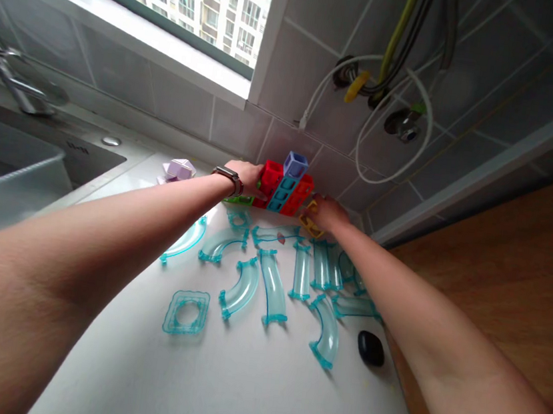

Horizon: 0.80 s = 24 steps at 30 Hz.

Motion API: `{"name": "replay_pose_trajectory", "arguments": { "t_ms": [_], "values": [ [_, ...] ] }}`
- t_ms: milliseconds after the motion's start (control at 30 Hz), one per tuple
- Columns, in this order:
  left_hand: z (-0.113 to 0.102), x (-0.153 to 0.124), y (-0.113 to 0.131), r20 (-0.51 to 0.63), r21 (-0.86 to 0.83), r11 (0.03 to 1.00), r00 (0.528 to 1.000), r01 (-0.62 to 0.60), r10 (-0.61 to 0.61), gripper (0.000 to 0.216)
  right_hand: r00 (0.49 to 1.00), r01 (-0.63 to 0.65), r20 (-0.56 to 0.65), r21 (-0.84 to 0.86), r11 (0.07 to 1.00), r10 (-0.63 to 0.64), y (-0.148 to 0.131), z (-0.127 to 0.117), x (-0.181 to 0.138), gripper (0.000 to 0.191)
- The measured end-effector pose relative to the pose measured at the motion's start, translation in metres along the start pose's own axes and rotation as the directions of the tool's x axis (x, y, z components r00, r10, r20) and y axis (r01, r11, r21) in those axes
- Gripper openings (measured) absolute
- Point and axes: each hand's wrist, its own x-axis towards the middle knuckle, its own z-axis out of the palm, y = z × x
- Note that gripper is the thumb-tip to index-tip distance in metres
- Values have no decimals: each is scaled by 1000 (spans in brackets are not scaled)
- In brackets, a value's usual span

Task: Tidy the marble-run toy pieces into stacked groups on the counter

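Note:
At the far end of the white countertop stands a stack of hollow toy cubes: red, blue, orange and a purple one on top. My left hand, with a watch on the wrist, is closed on the stack's red left side. My right hand grips a yellow cube piece at the stack's right foot. Several clear turquoise track pieces, curved and straight, lie spread in front of the stack. A square turquoise frame lies nearer to me.
A small black oval object sits near the counter's right edge. A pale purple piece lies left of the stack. A sink with a tap is at the left. Tiled wall with hoses and cables rises behind; wooden floor is at the right.

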Motion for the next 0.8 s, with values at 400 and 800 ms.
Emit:
{"name": "replay_pose_trajectory", "arguments": {
  "t_ms": [400, 800],
  "values": [
    [-25, -29, 16, -313, -445, 871, 948, -208, 66, 149, 884, 98, -449, 453, 886, 132, 21, -79, -96, 60],
    [5, -351, 201, -66, -998, 22, 925, -62, -375, 48, 913, 3, -67, 988, 157, 403, -176, -73, -338, 41]
  ]
}}
